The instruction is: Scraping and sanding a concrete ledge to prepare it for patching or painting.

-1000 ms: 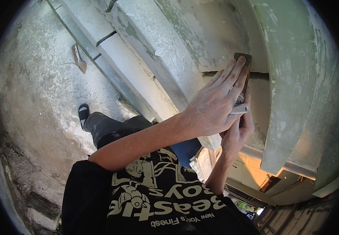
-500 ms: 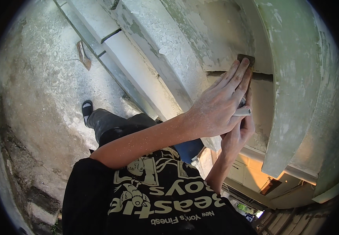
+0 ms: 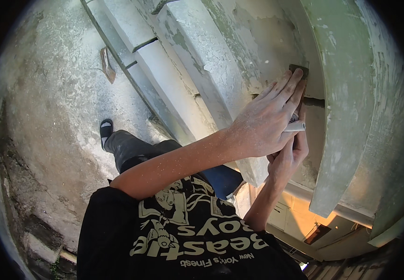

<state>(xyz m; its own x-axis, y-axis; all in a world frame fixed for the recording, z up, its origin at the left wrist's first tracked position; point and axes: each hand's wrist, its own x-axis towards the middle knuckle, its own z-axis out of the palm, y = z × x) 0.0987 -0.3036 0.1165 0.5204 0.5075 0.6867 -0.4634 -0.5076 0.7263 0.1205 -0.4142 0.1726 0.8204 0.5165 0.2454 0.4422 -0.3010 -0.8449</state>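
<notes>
Left grip (image 3: 262,128) is pressing flat-fingered on the sanding pad (image 3: 300,71) against the peeling wall (image 3: 239,60), right grip (image 3: 288,156) is closing round a white handle (image 3: 295,126); mid-scrape, next stroke likely needs steady pressure.

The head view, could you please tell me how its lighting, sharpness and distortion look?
Head view: hard sunlight on the left hand and the peeling grey-green plastered wall; the right hand lies partly in shade; focus is sharp; fisheye bends the wall's edges, with a black rim.
</notes>
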